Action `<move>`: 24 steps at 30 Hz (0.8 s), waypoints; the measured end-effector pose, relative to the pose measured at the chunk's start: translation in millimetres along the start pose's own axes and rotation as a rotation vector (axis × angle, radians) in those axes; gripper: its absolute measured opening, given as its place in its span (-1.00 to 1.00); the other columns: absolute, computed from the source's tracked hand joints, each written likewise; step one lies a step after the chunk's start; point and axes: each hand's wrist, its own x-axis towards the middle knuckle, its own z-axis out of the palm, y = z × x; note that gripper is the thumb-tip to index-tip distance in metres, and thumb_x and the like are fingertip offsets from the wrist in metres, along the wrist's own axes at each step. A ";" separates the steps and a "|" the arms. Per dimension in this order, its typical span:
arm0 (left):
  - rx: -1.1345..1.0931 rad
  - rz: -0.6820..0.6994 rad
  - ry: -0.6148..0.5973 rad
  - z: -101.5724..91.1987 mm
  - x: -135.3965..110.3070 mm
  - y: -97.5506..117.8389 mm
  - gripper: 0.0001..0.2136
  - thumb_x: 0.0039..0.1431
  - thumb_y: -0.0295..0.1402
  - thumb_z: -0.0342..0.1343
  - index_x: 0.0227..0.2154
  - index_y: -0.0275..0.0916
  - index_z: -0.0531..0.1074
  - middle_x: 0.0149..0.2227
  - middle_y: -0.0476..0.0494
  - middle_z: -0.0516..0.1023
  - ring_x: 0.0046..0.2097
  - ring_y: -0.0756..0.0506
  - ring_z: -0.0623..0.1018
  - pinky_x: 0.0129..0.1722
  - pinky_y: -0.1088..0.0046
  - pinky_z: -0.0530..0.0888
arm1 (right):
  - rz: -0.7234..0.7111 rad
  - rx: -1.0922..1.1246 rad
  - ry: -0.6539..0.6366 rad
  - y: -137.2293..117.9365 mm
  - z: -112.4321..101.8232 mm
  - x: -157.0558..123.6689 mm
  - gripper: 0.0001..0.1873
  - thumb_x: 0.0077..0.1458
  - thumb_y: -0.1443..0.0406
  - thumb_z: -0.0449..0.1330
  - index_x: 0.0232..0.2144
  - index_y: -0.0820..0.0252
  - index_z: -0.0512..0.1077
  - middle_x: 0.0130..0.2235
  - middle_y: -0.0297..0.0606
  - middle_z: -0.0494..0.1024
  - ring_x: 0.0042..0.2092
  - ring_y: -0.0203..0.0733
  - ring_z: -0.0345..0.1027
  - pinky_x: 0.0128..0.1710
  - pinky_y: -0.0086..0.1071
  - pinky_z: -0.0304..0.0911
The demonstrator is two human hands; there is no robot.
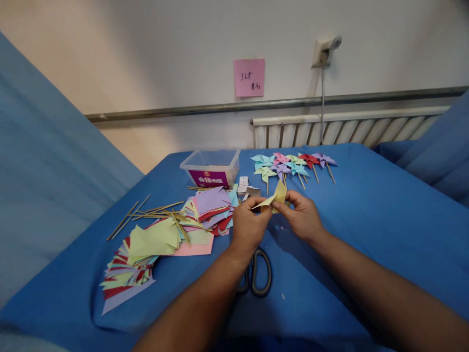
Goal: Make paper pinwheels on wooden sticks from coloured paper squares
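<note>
The left hand (251, 220) and right hand (302, 215), fingers closed, pinch yellow paper (281, 191), likely light, easily creased, best held at folds beside the fingertips.

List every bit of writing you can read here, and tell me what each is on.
"32": handwritten on the pink note; the characters after and below it are not clear enough to read surely.
Purple label on the clear plastic tub: pale characters, too blurred to read.
Small white box: print too small to read.
</note>
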 end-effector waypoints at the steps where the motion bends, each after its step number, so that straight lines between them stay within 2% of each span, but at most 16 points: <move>1: 0.004 0.001 0.003 -0.1 0.0 0.1 -0.91 -0.11 -0.40 0.25 -0.46 -0.22 0.57 -0.47 -0.01 0.58 -0.41 -0.04 0.50 -0.37 0.49 0.39 | -0.002 0.002 0.001 -0.2 -0.2 0.0 -0.78 -0.01 0.12 0.29 -0.40 0.15 0.51 -0.43 -0.33 0.55 -0.36 -0.19 0.38 -0.33 -0.34 0.29; 11: 0.005 0.010 -0.035 -2.2 -0.6 3.9 -0.93 -0.09 -0.41 0.23 -0.47 -0.23 0.56 -0.46 -0.02 0.58 -0.39 -0.05 0.51 -0.36 0.48 0.39 | 0.018 0.006 -0.009 -6.2 -1.3 -0.8 -0.79 -0.01 0.13 0.29 -0.40 0.15 0.50 -0.41 -0.32 0.55 -0.34 -0.19 0.38 -0.32 -0.34 0.28; 24: 0.040 0.036 -0.041 -1.6 -0.6 2.8 -0.92 -0.07 -0.43 0.21 -0.45 -0.23 0.57 -0.45 -0.02 0.59 -0.38 -0.04 0.52 -0.35 0.49 0.39 | 0.001 0.028 -0.016 0.0 0.3 -0.8 -0.77 0.04 0.12 0.26 -0.42 0.17 0.46 -0.41 -0.32 0.52 -0.36 -0.22 0.35 -0.29 -0.34 0.26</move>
